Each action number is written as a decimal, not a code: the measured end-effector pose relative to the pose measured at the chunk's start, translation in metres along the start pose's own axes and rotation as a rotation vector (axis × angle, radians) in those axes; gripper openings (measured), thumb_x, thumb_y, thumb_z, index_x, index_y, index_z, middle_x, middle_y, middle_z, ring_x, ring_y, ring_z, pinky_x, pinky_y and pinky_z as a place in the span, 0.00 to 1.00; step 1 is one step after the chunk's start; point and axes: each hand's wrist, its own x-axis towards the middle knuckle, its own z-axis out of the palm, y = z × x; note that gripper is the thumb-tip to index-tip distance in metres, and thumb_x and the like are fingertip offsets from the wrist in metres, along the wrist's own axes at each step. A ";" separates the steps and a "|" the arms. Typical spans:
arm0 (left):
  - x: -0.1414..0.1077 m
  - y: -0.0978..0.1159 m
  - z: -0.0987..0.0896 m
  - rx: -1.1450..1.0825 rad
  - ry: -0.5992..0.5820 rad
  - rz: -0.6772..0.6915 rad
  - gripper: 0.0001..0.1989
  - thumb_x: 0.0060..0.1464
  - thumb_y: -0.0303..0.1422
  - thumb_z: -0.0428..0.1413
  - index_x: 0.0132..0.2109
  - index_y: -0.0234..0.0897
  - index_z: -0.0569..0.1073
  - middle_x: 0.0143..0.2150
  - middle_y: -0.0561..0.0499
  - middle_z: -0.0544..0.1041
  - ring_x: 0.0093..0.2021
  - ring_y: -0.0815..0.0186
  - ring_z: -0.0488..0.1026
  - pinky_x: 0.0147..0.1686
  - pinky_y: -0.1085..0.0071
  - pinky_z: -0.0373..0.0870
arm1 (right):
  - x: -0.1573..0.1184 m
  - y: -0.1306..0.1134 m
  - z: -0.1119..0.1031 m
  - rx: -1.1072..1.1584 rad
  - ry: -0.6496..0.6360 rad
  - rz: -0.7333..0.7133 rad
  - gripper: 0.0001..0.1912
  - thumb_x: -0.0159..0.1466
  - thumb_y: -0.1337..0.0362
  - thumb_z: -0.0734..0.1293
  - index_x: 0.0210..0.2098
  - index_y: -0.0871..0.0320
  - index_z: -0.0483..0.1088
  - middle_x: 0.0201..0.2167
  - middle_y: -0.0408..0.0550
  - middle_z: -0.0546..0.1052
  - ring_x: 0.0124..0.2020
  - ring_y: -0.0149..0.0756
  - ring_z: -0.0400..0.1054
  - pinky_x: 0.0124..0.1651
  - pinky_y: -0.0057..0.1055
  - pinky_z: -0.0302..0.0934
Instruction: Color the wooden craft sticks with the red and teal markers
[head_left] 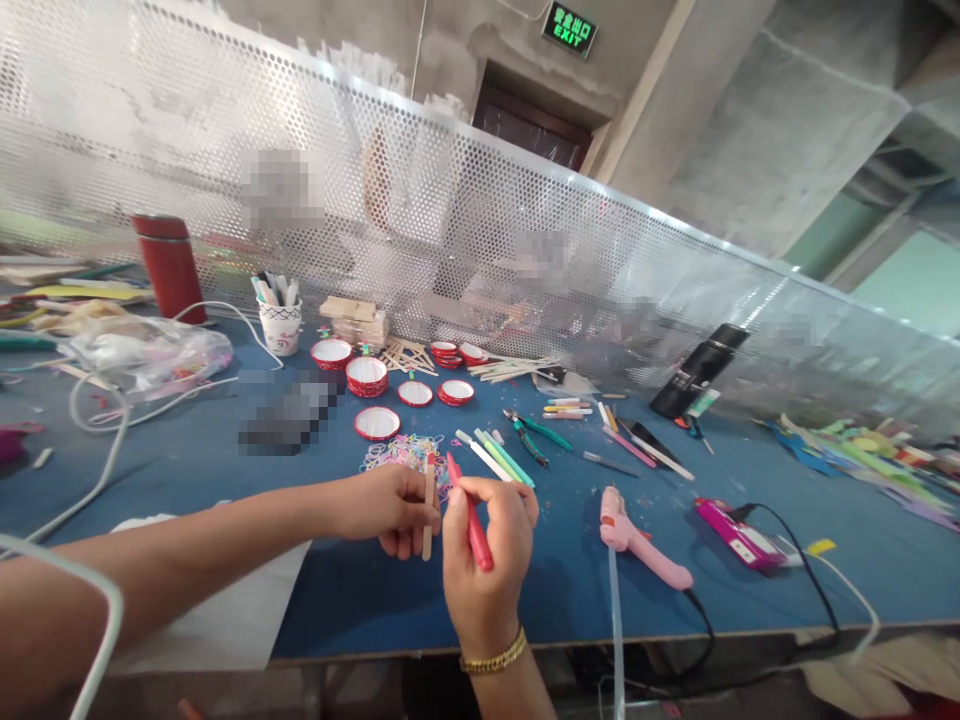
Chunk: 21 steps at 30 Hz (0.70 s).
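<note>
White cable (112,610) curved far left of the pink glue gun (646,550). Nearer its left, the right hand (491,545) and left hand (390,502) pinched, respectively, a red marker (478,537), probably light, and a wooden stick (430,487), likely stiff but snappable, best held below its red tip (431,459).

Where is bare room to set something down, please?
The blue table is bare between white paper sheet and right hand, then between that hand and pink glue gun. Beyond the left hand, small colourful bands and red-rimmed white discs crowd it.
</note>
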 end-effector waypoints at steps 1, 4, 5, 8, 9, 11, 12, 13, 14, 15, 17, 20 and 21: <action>0.001 0.004 0.002 -0.008 -0.005 -0.005 0.19 0.51 0.49 0.59 0.33 0.35 0.71 0.24 0.53 0.76 0.22 0.70 0.72 0.23 0.76 0.69 | 0.000 0.001 -0.001 0.010 0.030 -0.007 0.05 0.64 0.70 0.64 0.38 0.56 0.69 0.31 0.43 0.75 0.33 0.32 0.67 0.52 0.41 0.57; 0.005 0.016 0.010 0.005 -0.006 0.019 0.16 0.51 0.45 0.59 0.31 0.36 0.70 0.23 0.53 0.75 0.22 0.70 0.72 0.24 0.75 0.69 | -0.001 0.001 -0.002 0.035 0.125 -0.019 0.07 0.64 0.71 0.64 0.41 0.57 0.69 0.33 0.45 0.75 0.36 0.33 0.69 0.52 0.43 0.58; 0.009 0.020 0.014 0.018 0.012 0.044 0.16 0.51 0.45 0.59 0.30 0.36 0.70 0.22 0.54 0.74 0.21 0.70 0.72 0.23 0.75 0.69 | -0.001 0.001 -0.002 0.038 0.150 -0.019 0.07 0.64 0.71 0.64 0.41 0.57 0.69 0.33 0.45 0.76 0.36 0.34 0.69 0.52 0.44 0.58; 0.025 0.026 0.024 -0.023 0.117 0.148 0.14 0.51 0.43 0.58 0.31 0.36 0.71 0.24 0.54 0.74 0.22 0.70 0.71 0.23 0.75 0.67 | -0.003 -0.001 -0.003 0.045 0.202 -0.019 0.08 0.64 0.72 0.63 0.42 0.58 0.69 0.34 0.46 0.76 0.36 0.34 0.71 0.54 0.47 0.58; 0.032 0.027 0.026 -0.037 0.162 0.177 0.12 0.50 0.41 0.57 0.31 0.36 0.70 0.23 0.54 0.74 0.23 0.69 0.71 0.23 0.76 0.67 | -0.004 -0.002 -0.004 0.048 0.216 -0.017 0.08 0.65 0.72 0.63 0.43 0.58 0.69 0.34 0.47 0.76 0.37 0.35 0.71 0.54 0.48 0.58; 0.049 0.027 0.029 0.045 0.267 0.264 0.08 0.50 0.36 0.57 0.30 0.36 0.71 0.24 0.54 0.74 0.26 0.67 0.73 0.26 0.75 0.67 | -0.005 -0.003 -0.004 0.055 0.246 -0.013 0.08 0.65 0.72 0.63 0.43 0.58 0.69 0.35 0.48 0.76 0.38 0.36 0.71 0.55 0.50 0.57; 0.057 0.028 0.029 0.105 0.306 0.308 0.08 0.50 0.35 0.56 0.28 0.36 0.71 0.25 0.53 0.75 0.27 0.67 0.73 0.27 0.75 0.67 | -0.005 -0.003 -0.005 0.057 0.263 -0.011 0.08 0.65 0.72 0.63 0.43 0.58 0.69 0.35 0.48 0.77 0.38 0.36 0.72 0.56 0.52 0.56; 0.066 0.029 0.028 0.149 0.335 0.342 0.07 0.51 0.35 0.55 0.29 0.35 0.72 0.26 0.53 0.75 0.28 0.67 0.74 0.28 0.75 0.67 | -0.005 -0.003 -0.005 0.059 0.279 -0.009 0.08 0.65 0.72 0.63 0.42 0.58 0.69 0.34 0.48 0.77 0.38 0.36 0.72 0.56 0.53 0.56; 0.074 0.031 0.026 0.186 0.348 0.366 0.08 0.52 0.34 0.55 0.30 0.35 0.73 0.26 0.53 0.76 0.29 0.66 0.74 0.29 0.75 0.67 | -0.005 -0.003 -0.005 0.059 0.291 -0.007 0.07 0.64 0.72 0.63 0.42 0.59 0.69 0.34 0.48 0.77 0.37 0.36 0.72 0.56 0.53 0.55; 0.082 0.034 0.024 0.207 0.363 0.391 0.08 0.53 0.35 0.54 0.31 0.35 0.74 0.27 0.52 0.77 0.29 0.66 0.74 0.29 0.74 0.67 | -0.005 -0.003 -0.005 0.060 0.300 -0.003 0.07 0.65 0.72 0.63 0.42 0.59 0.69 0.34 0.48 0.77 0.37 0.36 0.72 0.57 0.54 0.55; 0.097 0.042 0.020 0.221 0.350 0.425 0.09 0.55 0.36 0.53 0.33 0.35 0.74 0.28 0.52 0.78 0.28 0.67 0.74 0.29 0.75 0.67 | -0.004 -0.003 -0.005 0.062 0.306 0.005 0.07 0.65 0.72 0.63 0.42 0.59 0.69 0.33 0.48 0.76 0.37 0.36 0.71 0.56 0.54 0.55; 0.113 0.054 0.016 0.269 0.335 0.504 0.11 0.58 0.37 0.52 0.34 0.34 0.74 0.27 0.52 0.77 0.25 0.70 0.73 0.28 0.75 0.66 | -0.003 -0.004 -0.006 0.068 0.315 0.012 0.07 0.65 0.73 0.62 0.42 0.59 0.69 0.33 0.47 0.76 0.36 0.35 0.71 0.56 0.53 0.55; 0.117 0.057 0.015 0.286 0.322 0.532 0.12 0.58 0.37 0.52 0.35 0.34 0.74 0.27 0.52 0.77 0.25 0.70 0.72 0.28 0.76 0.66 | -0.003 -0.004 -0.006 0.068 0.319 0.015 0.08 0.64 0.73 0.62 0.42 0.59 0.69 0.33 0.47 0.76 0.36 0.35 0.71 0.56 0.52 0.55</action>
